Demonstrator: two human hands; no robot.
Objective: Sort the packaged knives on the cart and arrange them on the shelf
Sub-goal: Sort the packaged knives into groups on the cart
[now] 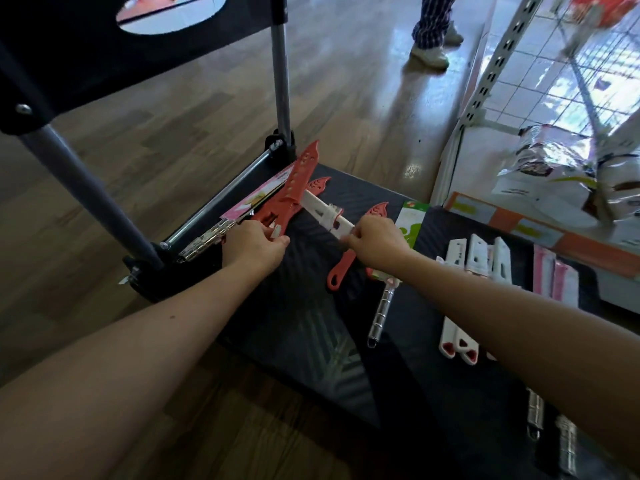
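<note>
On the far left side of the black cart (304, 323), near its folded handle hinge, the left hand (256, 245) gripped the near end of a large red sheathed knife (291, 192). The fingers were curled round it, and something small and pale was under the fingertips that I cannot identify. This knife lay on a pink card package (254, 200). Its long axis ran away from the hand, up and to the right, and its tip reached the far edge of the cart. Just to the right, the right hand (375, 242) pinched the near end of a white sheathed knife (325, 211), whose long axis ran from that hand up and to the left, so its tip almost met the red sheath. The two knives made a narrow V that opened toward the person. Under the right hand lay a smaller red knife (341, 271) and a green card (412, 220), with a steel-handled knife (381, 313) just below the wrist. Further right, a group of white knives (478, 258) lay side by side, then pink packages (554, 280), and the shelf (581, 247) stood beside the cart's right edge. In my judgement the sorting was in progress. The white knife probably belonged with the white group, and the right hand was the nearer one to carry it there, turning it to lie parallel.
</note>
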